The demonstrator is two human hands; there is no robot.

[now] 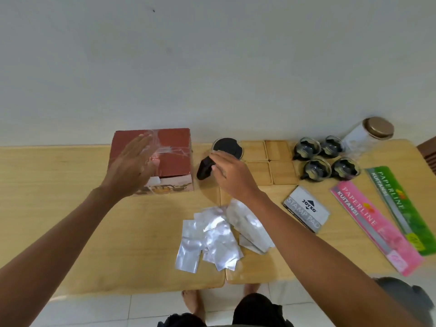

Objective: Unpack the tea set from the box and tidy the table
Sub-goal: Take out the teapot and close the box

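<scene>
A red-brown cardboard box point(174, 159) with clear tape stands at the back of the wooden table point(70, 220). My left hand point(134, 166) hovers flat and open over its front left part. Right of the box sits a glass teapot point(227, 149) with a black lid and black handle. My right hand point(231, 173) is over the teapot with fingers curled near the handle; whether it grips is unclear. Several small glass cups point(325, 159) with black handles stand in a cluster at the right. Wooden coasters point(271, 161) lie between teapot and cups.
Several silver foil pouches point(212, 239) lie loose at the table's front middle. A grey stamp pad box point(306, 208), a pink receipt book point(375, 225) and a green one point(401, 206) lie at the right. A jar with a gold lid point(370, 135) stands at the back right.
</scene>
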